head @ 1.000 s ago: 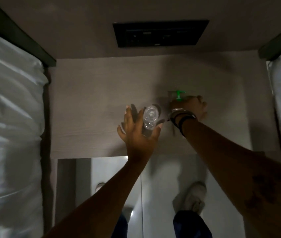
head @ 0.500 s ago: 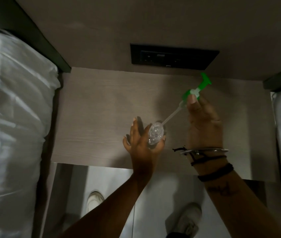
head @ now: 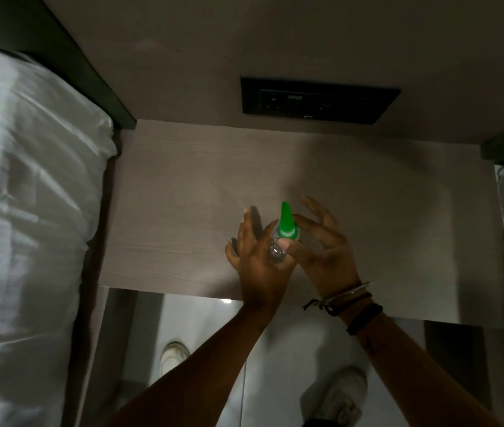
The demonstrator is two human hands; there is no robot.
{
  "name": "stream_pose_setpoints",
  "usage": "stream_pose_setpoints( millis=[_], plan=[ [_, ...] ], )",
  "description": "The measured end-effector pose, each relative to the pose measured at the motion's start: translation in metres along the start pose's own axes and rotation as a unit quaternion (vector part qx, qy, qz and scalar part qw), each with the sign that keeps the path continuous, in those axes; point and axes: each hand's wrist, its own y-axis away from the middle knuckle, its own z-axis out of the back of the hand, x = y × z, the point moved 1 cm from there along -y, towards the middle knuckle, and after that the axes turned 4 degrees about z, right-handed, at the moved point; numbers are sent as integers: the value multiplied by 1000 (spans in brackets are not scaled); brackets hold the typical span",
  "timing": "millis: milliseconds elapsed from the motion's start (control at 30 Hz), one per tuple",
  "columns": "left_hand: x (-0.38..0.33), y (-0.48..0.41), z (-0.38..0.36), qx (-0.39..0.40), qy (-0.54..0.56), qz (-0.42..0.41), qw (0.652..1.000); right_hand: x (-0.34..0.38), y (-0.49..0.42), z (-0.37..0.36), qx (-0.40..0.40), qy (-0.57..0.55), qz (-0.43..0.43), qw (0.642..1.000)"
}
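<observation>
Both my bare forearms rise from the bottom of the frame and meet just right of centre. My left forearm (head: pixel 201 359) slants up from the lower left. My left hand (head: pixel 257 257) shows its back to the camera, fingers (head: pixel 246 224) nearly straight and pointing to the top of the frame, cupping a small clear bottle (head: pixel 275 252). My right forearm (head: pixel 423 371) comes in from the lower right, with a bangle and dark bands (head: pixel 349 303) at the wrist. My right hand (head: pixel 321 248) pinches the bottle's green cap (head: pixel 286 224) between thumb (head: pixel 290 245) and forefinger. Its other fingers are spread and loosely curved above. The two hands touch beside the bottle.
</observation>
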Motion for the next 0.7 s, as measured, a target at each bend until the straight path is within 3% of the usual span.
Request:
stream_pose_setpoints(
  millis=[233, 333, 567, 700],
  plan=[
    [0, -7, 6, 38, 30, -6, 999, -11, 0, -13, -22, -51, -44, 997],
    [-1, -11, 10, 76, 147, -21, 986, -12, 3, -13, -40, -71, -50, 995],
    [3, -23, 14, 107, 138, -13, 985, -9, -8, -3, 89, -82, -46, 992],
    [4, -27, 12, 108, 106, -38, 988, -9, -22, 9, 130, 50, 9, 990]
  ],
)
